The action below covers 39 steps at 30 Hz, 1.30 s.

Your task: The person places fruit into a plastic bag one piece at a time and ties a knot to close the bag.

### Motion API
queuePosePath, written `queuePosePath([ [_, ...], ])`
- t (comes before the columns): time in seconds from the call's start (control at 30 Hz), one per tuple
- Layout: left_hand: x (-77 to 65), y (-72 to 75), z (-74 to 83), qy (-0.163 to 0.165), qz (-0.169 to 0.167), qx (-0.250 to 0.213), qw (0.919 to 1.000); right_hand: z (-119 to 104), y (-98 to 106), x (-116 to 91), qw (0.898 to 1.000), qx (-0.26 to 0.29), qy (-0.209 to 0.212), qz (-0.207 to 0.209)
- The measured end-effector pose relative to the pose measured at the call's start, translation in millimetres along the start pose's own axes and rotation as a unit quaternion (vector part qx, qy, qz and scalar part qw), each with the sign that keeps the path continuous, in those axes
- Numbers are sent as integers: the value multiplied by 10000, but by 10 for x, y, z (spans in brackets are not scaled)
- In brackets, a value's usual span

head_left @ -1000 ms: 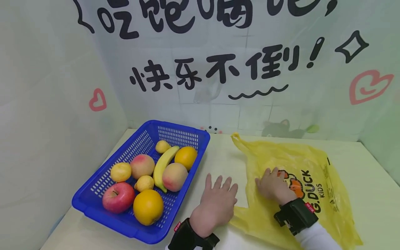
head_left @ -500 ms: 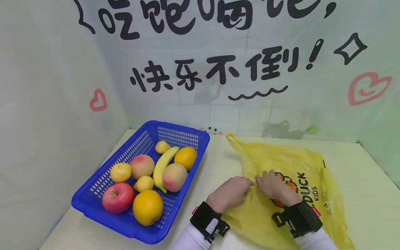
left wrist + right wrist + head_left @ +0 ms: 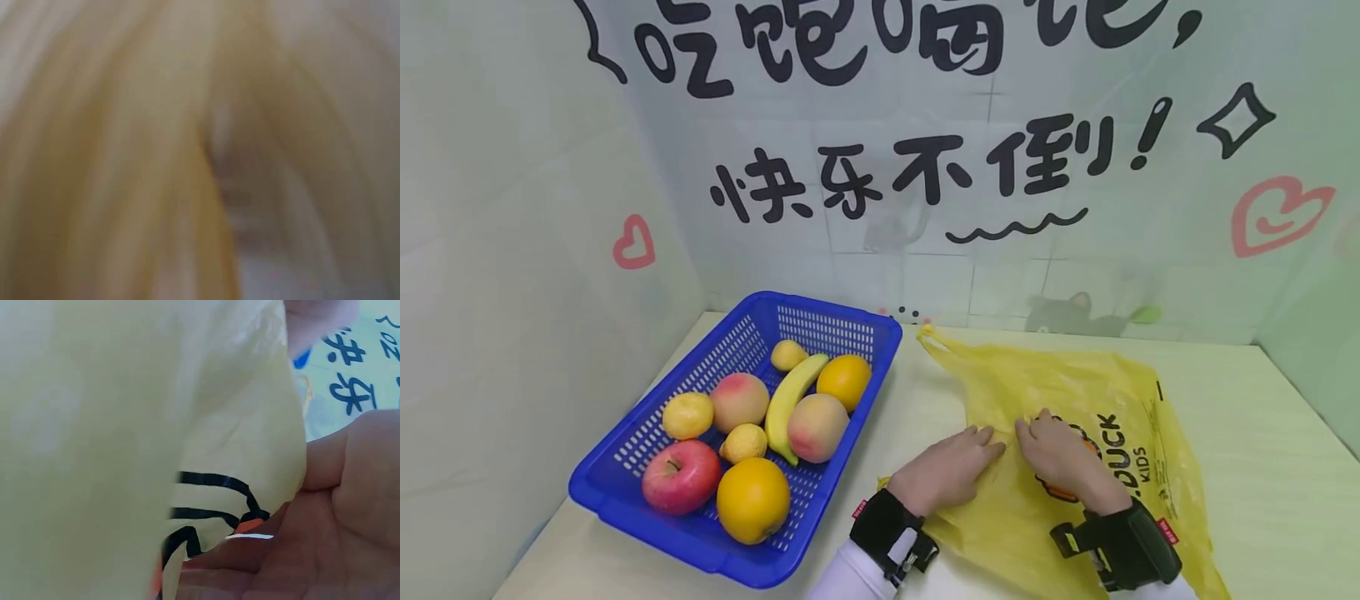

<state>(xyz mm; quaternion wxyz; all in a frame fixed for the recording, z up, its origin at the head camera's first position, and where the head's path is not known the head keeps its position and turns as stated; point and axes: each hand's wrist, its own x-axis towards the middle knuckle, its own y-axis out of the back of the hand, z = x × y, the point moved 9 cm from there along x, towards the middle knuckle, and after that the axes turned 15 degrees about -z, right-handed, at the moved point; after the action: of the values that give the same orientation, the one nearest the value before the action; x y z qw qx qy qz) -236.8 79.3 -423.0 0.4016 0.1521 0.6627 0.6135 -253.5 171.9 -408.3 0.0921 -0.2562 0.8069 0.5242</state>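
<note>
Pale table (image 3: 1247, 433) against a lettered wall sheet (image 3: 865, 279). On its right half, yellow bag (image 3: 1015, 517), flat and rumpled. Long axis roughly left-right; handle end toward the left, one twisted handle (image 3: 936, 337) pointing up-left toward the wall, opposite edge along the right, slanting down-right. Print "DUCK KIDS" (image 3: 1123, 450) turned sideways, reading bottom to top, letter tops to the left.

At the handle side, right hand (image 3: 1063, 454) pinching film, fingers curled in behind it in the right wrist view. Left hand (image 3: 951, 467) just beside, fingertips on the film; cannot tell whether pinching, left wrist view too blurred.

In the way: right hand over part of the orange-black graphic, right wrist camera (image 3: 1131, 546) over the lower print, left wrist camera (image 3: 891, 533) and sleeve across the near-left corner.

Left of bag, apart from it: blue basket (image 3: 655, 540), long axis near-left to far-right. Inside: red apple (image 3: 681, 477), banana (image 3: 790, 408) pointing far-right, two oranges (image 3: 753, 502), two peaches (image 3: 817, 427), three small yellow fruits (image 3: 688, 416).
</note>
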Motion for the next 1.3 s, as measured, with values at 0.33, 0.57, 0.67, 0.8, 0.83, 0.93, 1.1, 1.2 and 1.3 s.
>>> queuePosePath([
  [0.33, -98, -136, -97, 212, -1032, -758, 9915, 10, 421, -396, 9821, 230, 58, 1868],
  [0.57, -145, -140, -114, 194, -1190, -1055, 9871, 135, 624, -611, 9656, 753, -39, 2490],
  [0.67, -159, -145, -132, 245, -1212, -1228, 9847, 251, 642, -650, 9686, 1263, -239, 2128],
  [0.8, -171, -61, -157, 293, -757, -1069, 9910, 378, 652, -729, 9702, 1762, -413, 1611],
  [0.83, -176, -29, -169, 323, -548, -988, 9931, 390, 666, -754, 9686, 1865, -372, 1603],
  [0.93, -204, 41, -219, 567, -2, -746, 9956, 392, 720, -811, 9604, 2196, -63, 1713],
  [1.1, -242, 18, -332, 1156, 28, -594, 9915, 311, 819, -903, 9436, 2461, 568, 2140],
  [1.2, -253, 3, -368, 1346, -170, -419, 9899, 305, 886, -979, 9328, 2514, 733, 2475],
  [1.3, -276, -17, -390, 1413, -355, -348, 9887, 361, 965, -1061, 9152, 2762, 864, 2803],
])
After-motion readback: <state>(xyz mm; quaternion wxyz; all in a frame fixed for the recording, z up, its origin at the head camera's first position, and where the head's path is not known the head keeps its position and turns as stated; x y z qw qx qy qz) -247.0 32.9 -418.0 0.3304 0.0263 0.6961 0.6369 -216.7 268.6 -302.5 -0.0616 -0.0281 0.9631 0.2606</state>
